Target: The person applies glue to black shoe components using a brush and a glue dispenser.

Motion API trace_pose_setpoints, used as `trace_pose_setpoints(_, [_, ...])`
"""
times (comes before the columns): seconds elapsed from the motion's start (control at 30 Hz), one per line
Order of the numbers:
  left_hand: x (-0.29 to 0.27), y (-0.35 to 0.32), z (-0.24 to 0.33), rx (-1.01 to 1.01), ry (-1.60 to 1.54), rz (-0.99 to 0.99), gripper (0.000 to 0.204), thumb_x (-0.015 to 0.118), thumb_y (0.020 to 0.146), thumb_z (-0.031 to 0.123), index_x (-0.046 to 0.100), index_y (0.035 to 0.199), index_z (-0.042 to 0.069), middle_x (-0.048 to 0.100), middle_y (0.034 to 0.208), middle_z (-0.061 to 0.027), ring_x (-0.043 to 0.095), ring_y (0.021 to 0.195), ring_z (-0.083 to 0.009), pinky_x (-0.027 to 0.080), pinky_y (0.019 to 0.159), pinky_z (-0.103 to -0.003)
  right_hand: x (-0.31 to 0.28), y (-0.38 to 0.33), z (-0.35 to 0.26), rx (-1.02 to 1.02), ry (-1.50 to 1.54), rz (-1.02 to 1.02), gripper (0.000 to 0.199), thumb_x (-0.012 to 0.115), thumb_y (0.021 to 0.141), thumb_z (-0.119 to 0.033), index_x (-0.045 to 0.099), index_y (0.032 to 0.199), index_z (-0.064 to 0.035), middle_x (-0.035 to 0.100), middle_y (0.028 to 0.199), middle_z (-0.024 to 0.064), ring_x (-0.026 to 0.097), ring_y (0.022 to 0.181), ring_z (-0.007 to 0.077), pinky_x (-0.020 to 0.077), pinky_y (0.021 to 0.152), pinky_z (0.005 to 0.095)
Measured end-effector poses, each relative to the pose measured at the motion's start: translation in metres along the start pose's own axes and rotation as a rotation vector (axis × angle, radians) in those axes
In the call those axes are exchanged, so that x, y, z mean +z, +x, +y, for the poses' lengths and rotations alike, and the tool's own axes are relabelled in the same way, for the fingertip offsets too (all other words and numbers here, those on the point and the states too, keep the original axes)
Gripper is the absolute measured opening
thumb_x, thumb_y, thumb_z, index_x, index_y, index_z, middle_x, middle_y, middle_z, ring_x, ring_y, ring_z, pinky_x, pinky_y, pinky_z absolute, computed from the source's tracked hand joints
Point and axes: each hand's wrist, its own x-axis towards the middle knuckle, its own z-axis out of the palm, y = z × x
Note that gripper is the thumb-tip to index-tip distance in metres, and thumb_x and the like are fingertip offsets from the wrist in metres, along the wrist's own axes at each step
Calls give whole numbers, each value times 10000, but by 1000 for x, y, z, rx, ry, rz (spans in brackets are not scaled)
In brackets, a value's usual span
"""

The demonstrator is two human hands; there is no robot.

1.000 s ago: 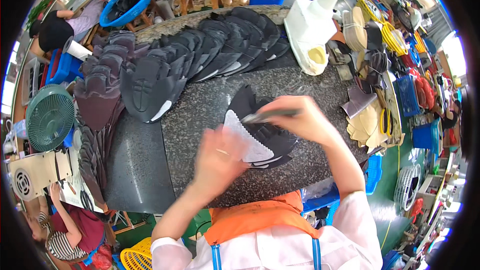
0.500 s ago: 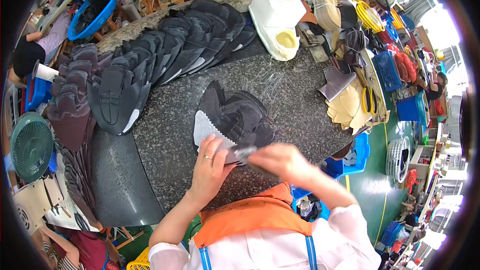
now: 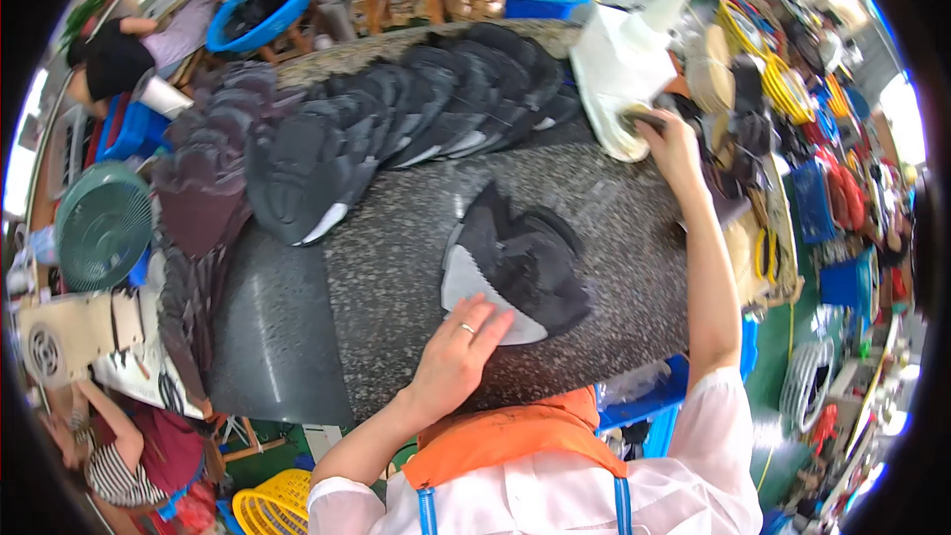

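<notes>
In the middle of the dark speckled work board [image 3: 396, 267] lies a black shoe upper [image 3: 525, 267]. A light grey piece with a zigzag edge [image 3: 485, 295] is on its near left side. My left hand [image 3: 458, 352] rests its outstretched fingers on this grey piece, a ring on one finger. Far right, my right hand [image 3: 674, 154] is at the round mouth of a white plastic glue bottle [image 3: 619, 64] with a tapered spout. Its fingers are closed on a dark brush, whose tip is hidden at the mouth.
Overlapping black shoe uppers [image 3: 416, 99] line the board's far side; dark maroon pieces [image 3: 203, 188] lie at left. Yellow-handled scissors [image 3: 766, 256] and tan pieces [image 3: 738, 248] sit at right. A green fan [image 3: 104, 226] stands at left. Other people work nearby.
My right hand has moved from the grey piece, far and right, to the mouth of the glue bottle. My left hand still rests on the grey piece. The whole view has shifted.
</notes>
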Motion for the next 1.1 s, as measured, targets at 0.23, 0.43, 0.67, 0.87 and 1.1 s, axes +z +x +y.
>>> trace_pose_setpoints(0.23, [-80, -7, -2, -209, -170, 486, 457, 422, 842, -43, 601, 1262, -71, 647, 1274, -234, 604, 1232, -386, 430, 1087, -480, -17, -8, -13, -124, -92, -50, 214, 678, 873, -126, 707, 1050, -8, 685, 980, 141, 665, 888, 339, 512, 785, 381])
trace_pose_setpoints(0.43, [-94, -1, -67, -480, 549, 369, 414, 571, 890, 61, 616, 1302, 58, 553, 1387, -165, 389, 1405, -373, 132, 1200, -606, -42, -51, -52, 382, 449, 138, 365, 635, 871, -74, 619, 1231, -17, 705, 845, 108, 642, 608, 155, 508, 562, 281])
trace_pose_setpoints(0.67, [20, 6, -8, 20, 34, -28, 550, 831, 711, 203, 602, 1192, 66, 559, 1235, -142, 512, 1238, -396, 362, 1104, -603, 39, -74, -149, -432, 375, -386, 227, 633, 771, -9, 709, 977, -65, 662, 897, 129, 664, 894, 352, 542, 801, 442])
trace_pose_setpoints(0.87, [19, 3, -10, -28, -40, -36, 501, 846, 684, 127, 608, 1115, 31, 545, 1201, -170, 545, 1161, -393, 411, 1087, -565, -15, -81, -113, -501, 407, -562, 281, 662, 735, -36, 711, 1011, -39, 674, 950, 138, 667, 898, 335, 549, 808, 425])
trace_pose_setpoints(1.1, [18, 10, -8, -11, 39, -11, 548, 865, 642, 93, 590, 1110, 18, 566, 1285, -179, 576, 1150, -397, 429, 1085, -546, -37, -201, -137, 8, 40, -575, 437, 645, 827, -66, 607, 1261, -94, 687, 1061, 148, 689, 939, 346, 580, 776, 427])
